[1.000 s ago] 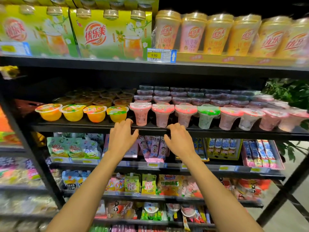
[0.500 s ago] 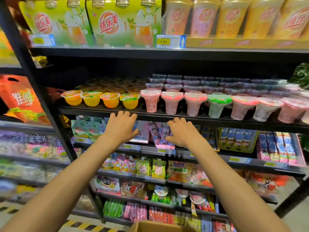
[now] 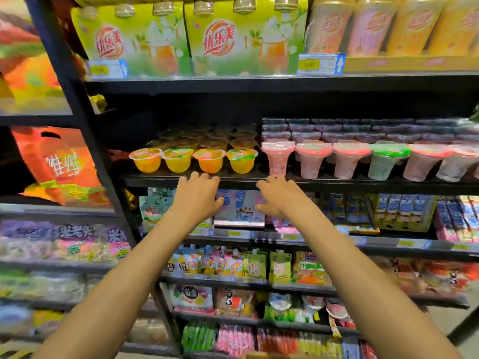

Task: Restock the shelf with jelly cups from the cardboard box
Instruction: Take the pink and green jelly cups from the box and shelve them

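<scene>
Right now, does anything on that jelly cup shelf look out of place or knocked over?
Nothing is spilled or toppled. One oddity: a single green-lidded cup stands in the front row of tall pink-lidded cups, perhaps a different flavour mixed in. The short orange cups to their left sit upright in a row.

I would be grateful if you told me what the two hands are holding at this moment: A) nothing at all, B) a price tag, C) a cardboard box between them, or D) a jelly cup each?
A: the left hand and the right hand are spread with straight, empty fingers by the front edge of the shelf, below the jelly cups.
</scene>
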